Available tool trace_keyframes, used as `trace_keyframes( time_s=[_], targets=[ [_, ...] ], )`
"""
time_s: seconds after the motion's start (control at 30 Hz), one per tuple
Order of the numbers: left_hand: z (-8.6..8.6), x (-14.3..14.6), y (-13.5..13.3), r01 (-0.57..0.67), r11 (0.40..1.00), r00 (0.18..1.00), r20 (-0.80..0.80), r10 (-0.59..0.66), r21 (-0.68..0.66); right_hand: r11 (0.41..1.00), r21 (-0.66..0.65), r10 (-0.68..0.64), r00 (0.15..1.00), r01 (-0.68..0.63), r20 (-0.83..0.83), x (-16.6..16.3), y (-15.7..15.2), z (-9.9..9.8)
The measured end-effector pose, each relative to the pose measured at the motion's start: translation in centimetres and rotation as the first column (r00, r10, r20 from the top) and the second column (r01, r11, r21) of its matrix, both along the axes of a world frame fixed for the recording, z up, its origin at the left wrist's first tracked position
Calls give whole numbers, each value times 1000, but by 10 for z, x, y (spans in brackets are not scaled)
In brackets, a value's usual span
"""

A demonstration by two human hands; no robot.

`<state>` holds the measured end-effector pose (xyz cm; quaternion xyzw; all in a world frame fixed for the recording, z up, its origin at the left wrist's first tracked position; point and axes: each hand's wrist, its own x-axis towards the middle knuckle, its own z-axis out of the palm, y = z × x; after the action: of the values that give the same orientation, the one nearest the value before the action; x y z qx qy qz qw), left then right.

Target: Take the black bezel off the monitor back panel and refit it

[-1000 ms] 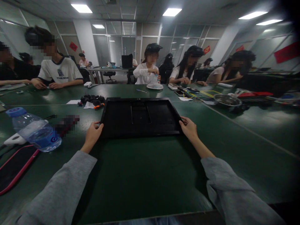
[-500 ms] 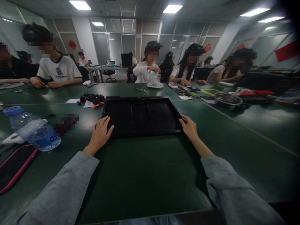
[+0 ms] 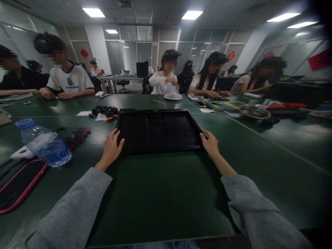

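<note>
A black rectangular plastic casing (image 3: 178, 129) with a raised rim, like the shell of a monitor, lies flat on the green table. Two thin upright ridges run across its inside. At its near left corner is my left hand (image 3: 112, 147), fingers along the outer edge and thumb over the front rim. My right hand (image 3: 210, 143) grips the right edge near the front corner, thumb on top; some of its fingertips are hidden by the rim. Both hands are closed about the casing's sides.
On the left are a tilted-looking water bottle (image 3: 48, 147), a red-edged black pad (image 3: 22, 185) and dark gear (image 3: 103, 112) with papers. Ahead stands a white fan (image 3: 173, 97). A metal bowl (image 3: 254, 111) and cables lie to the right. Several people sit across the green table (image 3: 160, 200).
The view has shifted slightly, so the scene appears a little lower and further right. My left fingers now sit closer to the casing's outer edge. The right hand keeps its hold.
</note>
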<state>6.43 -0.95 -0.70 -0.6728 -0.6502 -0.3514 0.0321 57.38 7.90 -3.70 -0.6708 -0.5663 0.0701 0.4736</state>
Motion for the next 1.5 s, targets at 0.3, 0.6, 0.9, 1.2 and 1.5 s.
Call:
trace_keyframes(
  time_s=[0.3, 0.6, 0.9, 1.2, 1.5],
  targets=[
    [-12, -16, 14, -143, 986, 976, 155, 155, -84, 1000, -10, -21, 1000, 21, 13, -2, 0, 0],
    [-11, -21, 18, -156, 968, 968, 163, 189, -195, 999, -43, -31, 999, 31, 7, -1, 2, 0],
    [-11, -19, 15, -172, 962, 981, 53, 187, -214, 997, -63, -35, 999, 36, 15, -2, 2, 2],
    [-7, -17, 13, -188, 952, 981, 2, 194, -243, 999, -33, -17, 1000, 18, 14, -2, 2, 1],
    [-7, -16, 13, -186, 951, 980, 22, 198, -246, 998, -62, -13, 999, 15, 31, -2, 1, 2]
  ],
)
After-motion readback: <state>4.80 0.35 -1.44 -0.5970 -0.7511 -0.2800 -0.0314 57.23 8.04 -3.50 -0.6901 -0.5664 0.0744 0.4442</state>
